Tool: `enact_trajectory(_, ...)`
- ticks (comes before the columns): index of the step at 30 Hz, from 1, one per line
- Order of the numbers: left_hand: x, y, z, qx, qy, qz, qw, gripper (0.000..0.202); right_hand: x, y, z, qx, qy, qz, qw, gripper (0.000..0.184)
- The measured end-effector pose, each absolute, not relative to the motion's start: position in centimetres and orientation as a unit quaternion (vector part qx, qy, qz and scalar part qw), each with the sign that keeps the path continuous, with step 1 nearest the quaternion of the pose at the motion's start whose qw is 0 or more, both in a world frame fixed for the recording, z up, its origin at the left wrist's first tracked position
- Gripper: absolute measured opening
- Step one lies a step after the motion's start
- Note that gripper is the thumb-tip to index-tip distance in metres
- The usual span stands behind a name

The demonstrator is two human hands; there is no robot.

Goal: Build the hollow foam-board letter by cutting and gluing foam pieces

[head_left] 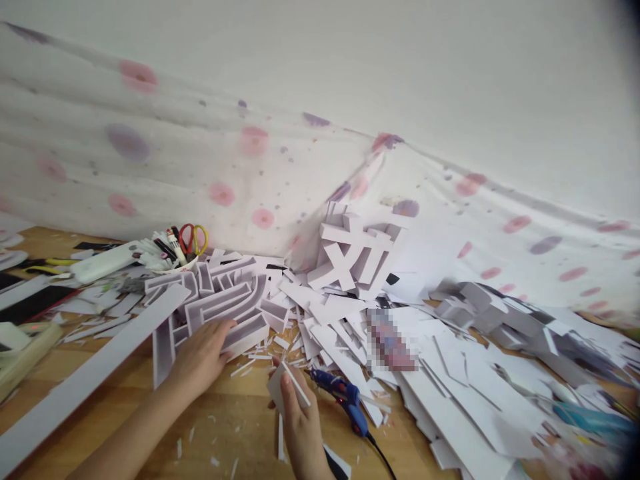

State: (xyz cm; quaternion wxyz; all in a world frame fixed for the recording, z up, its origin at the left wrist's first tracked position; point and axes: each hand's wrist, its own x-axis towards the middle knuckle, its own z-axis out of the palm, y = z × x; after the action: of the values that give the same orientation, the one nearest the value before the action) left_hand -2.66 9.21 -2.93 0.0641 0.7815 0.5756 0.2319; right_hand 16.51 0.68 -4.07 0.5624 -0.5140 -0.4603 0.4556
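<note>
My left hand (200,357) rests with fingers wrapped on the near edge of a large white foam-board letter structure (220,297) lying on the wooden table (150,413). My right hand (300,420) pinches a small white foam-board strip (285,387) between thumb and fingers, just in front of that structure. A blue hot glue gun (345,397) lies right beside my right hand, its black cord trailing toward me.
A finished white foam character (357,257) leans against the spotted cloth (250,180) at the back. Heaps of foam offcuts (450,393) cover the right side. A cup with scissors and pens (180,247) stands back left. A long white strip (85,380) lies at left.
</note>
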Motion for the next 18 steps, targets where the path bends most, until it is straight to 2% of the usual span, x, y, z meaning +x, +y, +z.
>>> enact_trajectory(7,-7.2,5.7,-2.3,0.753,0.579,0.290,0.118,0.040,18.4,-0.7,-2.0,-0.513,-0.438,0.446,0.589,0.044)
enact_trajectory(13,-9.7,1.1,-4.2,0.791,0.542,0.255,0.123,0.042,18.6,0.7,-0.3,-0.503,-0.445,0.423,0.608,0.041)
enact_trajectory(18,-9.3,-2.9,-6.7,0.773,0.562,0.258,0.141,0.045,18.2,3.0,-0.1,-0.541,-0.518,0.373,0.548,0.036)
